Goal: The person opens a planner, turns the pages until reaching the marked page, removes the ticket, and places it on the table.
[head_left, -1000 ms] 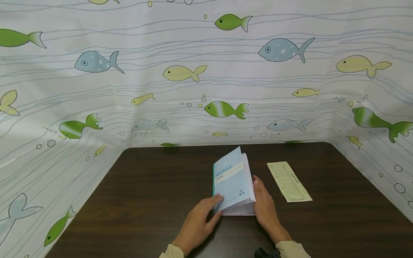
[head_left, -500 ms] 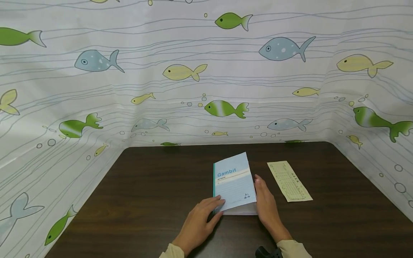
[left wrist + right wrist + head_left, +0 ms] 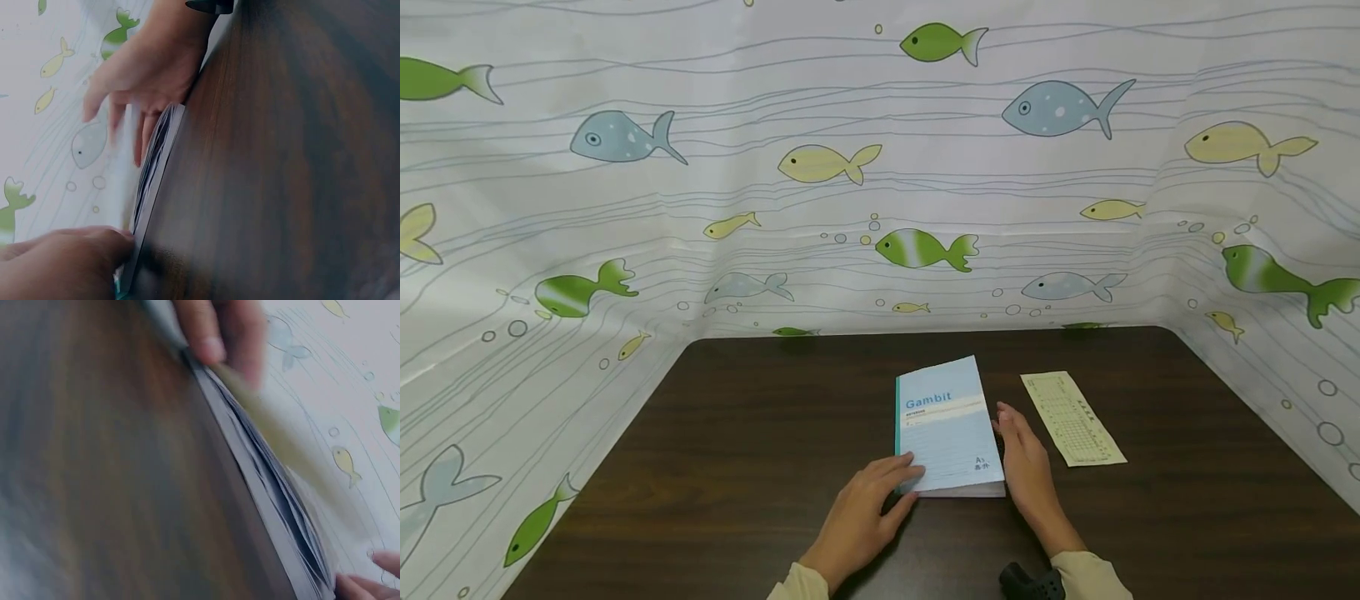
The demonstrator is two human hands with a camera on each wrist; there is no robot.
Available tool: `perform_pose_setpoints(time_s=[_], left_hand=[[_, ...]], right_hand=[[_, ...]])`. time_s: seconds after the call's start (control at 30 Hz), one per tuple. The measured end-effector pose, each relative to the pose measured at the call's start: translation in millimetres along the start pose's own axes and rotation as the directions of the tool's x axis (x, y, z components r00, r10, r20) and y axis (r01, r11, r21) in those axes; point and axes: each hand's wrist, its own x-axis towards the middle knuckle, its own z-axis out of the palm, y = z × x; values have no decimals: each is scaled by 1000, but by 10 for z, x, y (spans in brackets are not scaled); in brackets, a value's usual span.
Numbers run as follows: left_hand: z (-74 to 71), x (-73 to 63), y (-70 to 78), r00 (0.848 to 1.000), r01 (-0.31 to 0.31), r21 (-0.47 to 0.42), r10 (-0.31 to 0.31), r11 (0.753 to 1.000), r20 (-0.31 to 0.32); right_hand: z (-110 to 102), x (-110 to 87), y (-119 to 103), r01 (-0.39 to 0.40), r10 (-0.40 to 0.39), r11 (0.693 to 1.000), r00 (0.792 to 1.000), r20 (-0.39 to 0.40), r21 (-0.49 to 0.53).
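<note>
A light-blue notebook (image 3: 943, 429) printed "Gambit" lies on the dark wooden table with its cover facing up and its teal spine on the left. My left hand (image 3: 865, 512) rests fingertips on the cover's lower left, by the spine, with the thumb at the bottom corner. Along the notebook's right edge stands my right hand (image 3: 1028, 467), fingers extended and palm turned toward the pages. In the right wrist view, the pages (image 3: 269, 481) fan slightly apart under the cover. The left wrist view shows the right hand (image 3: 156, 69) at the far end of the page stack.
A pale-yellow printed slip of paper (image 3: 1072, 419) lies to the right of the notebook. The dark table (image 3: 760, 433) is bounded at the back and sides by a white sheet (image 3: 820, 92) with fish drawings. A black wrist strap (image 3: 1032, 582) shows near the right sleeve.
The raised notebook cover has come down to the right, nearly flat over the pages. My right hand has shifted slightly right, away from the page edge. The left hand has stayed in place.
</note>
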Motion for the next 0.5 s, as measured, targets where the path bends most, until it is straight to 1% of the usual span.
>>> perform_pose_setpoints(time_s=[0.07, 0.1, 0.17, 0.23, 0.3, 0.43, 0.5], left_hand=[[-5, 14, -4, 1000, -3, 15, 2, 1000, 19], [-8, 21, -6, 1000, -2, 21, 1, 1000, 28], [-13, 30, -8, 999, -1, 32, 0, 999, 44], [-14, 35, -13, 999, -1, 39, -1, 999, 54], [-11, 34, -15, 998, 4, 40, -7, 999, 63], [-4, 27, -4, 998, 15, 33, -17, 999, 61], [3, 23, 7, 998, 24, 25, -26, 999, 55]], right_hand=[[-12, 28, 16, 0, 0, 1000, 1000, -6, -5], [-13, 38, 23, 8, -7, 1000, 1000, 4, -23], [-6, 44, 40, 29, -25, 996, 999, 43, -88], [10, 32, 52, 65, -50, 984, 995, 89, -167], [28, 20, 54, 98, -70, 969, 989, 127, -225], [49, 5, 45, 149, -108, 947, 982, 153, -286], [53, 1, 46, 189, -142, 930, 976, 165, -315]])
